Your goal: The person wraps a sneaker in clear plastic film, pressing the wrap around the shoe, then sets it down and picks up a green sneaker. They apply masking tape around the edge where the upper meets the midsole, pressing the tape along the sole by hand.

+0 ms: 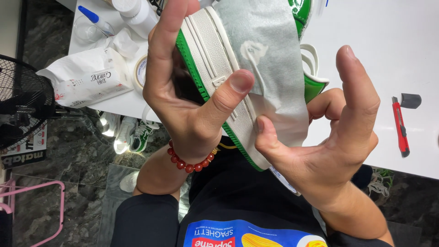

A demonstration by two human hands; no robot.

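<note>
I hold a white and green sneaker (215, 59) sideways in front of me, its sole edge facing me. My left hand (183, 87) grips the shoe, thumb pressed on the white midsole, a red bead bracelet (190, 162) on the wrist. A damp white wipe (274, 68) lies over the shoe's side. My right hand (329, 142) presses its thumb onto the lower edge of the wipe, with the index finger raised and spread.
A white table (366, 27) lies beyond, with a red utility knife (401, 128) at the right. At the left are a tissue pack (89, 77), a tape roll (141, 71) and bottles (137, 13). Other sneakers (130, 132) sit on the dark floor, beside a black fan (20, 105).
</note>
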